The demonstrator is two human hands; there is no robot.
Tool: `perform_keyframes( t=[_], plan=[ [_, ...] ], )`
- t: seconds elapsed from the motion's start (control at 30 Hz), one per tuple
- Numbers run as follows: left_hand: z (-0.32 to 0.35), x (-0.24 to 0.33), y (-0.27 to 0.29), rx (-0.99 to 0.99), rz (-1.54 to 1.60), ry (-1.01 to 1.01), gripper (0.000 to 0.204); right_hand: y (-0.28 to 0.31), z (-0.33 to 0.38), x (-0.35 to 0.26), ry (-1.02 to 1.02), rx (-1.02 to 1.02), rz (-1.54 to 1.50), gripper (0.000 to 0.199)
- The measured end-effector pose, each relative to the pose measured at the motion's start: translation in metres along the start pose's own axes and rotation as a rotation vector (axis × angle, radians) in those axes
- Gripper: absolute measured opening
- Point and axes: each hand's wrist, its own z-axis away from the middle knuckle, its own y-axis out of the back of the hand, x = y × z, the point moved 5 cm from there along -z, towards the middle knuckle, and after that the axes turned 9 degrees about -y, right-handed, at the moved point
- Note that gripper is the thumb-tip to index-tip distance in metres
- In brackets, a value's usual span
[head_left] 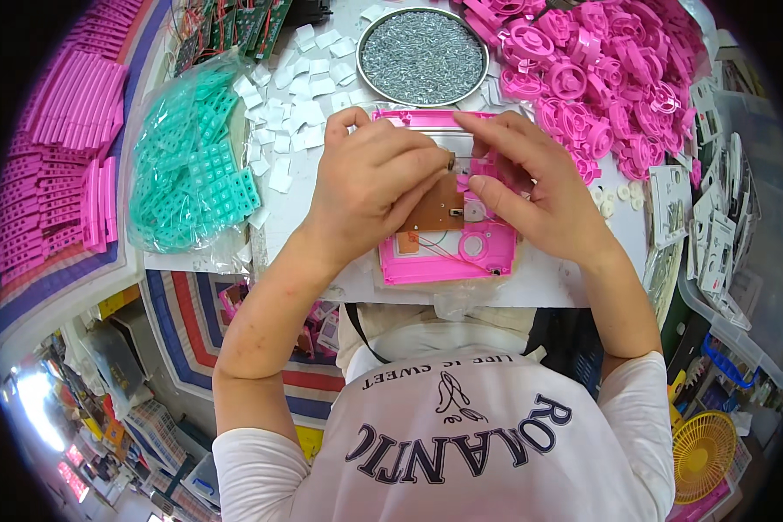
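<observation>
On the table in front of me lies a pink plastic housing [409, 271], face down to its inside, with thin red wires and a round ring moulded in it. Over its middle sits a brown circuit board [438, 209] carrying a small switch. My left hand [378, 178] pinches this board at its upper left edge, the fingertips pressed together. My right hand [544, 187] rests over the housing's right side, thumb and fingers apart, the thumb near the board and the index finger by the top rim. Its inner fingertips are partly hidden.
A round tray of small metal screws [423, 56] stands beyond the housing. White square pieces [300, 87] lie left of it, near a bag of teal keypads [191, 170]. Pink round parts [600, 70] are heaped at right, with small white discs [619, 196] below. Pink strips [70, 113] lie far left.
</observation>
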Motion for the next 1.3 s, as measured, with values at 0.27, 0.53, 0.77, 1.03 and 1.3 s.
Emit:
perform_keyframes(
  t=[0.27, 0.53, 0.77, 1.03, 1.3],
  plan=[
    [0.007, -0.005, -0.009, 0.035, 0.038, 0.08, 0.017, 0.001, 0.021, -0.007, 0.089, 0.021, 0.028, 0.045],
    [0.001, 0.002, -0.003, -0.073, 0.008, 0.092, 0.017, 0.024, 0.032, 0.003, -0.006, 0.065, 0.02, 0.046],
    [0.012, -0.001, -0.006, 0.014, 0.156, 0.378, 0.011, 0.165, 0.102, 0.074, -0.396, 0.464, 0.38, 0.031],
    [0.0, 0.003, -0.013, 0.023, 0.175, 0.319, 0.01, 0.332, 0.073, 0.166, -0.546, 0.926, 0.839, 0.033],
    [0.011, 0.005, -0.005, 0.032, 0.104, 0.279, 0.013, 0.249, 0.04, 0.096, -0.156, 0.836, 0.291, 0.024]
  ],
)
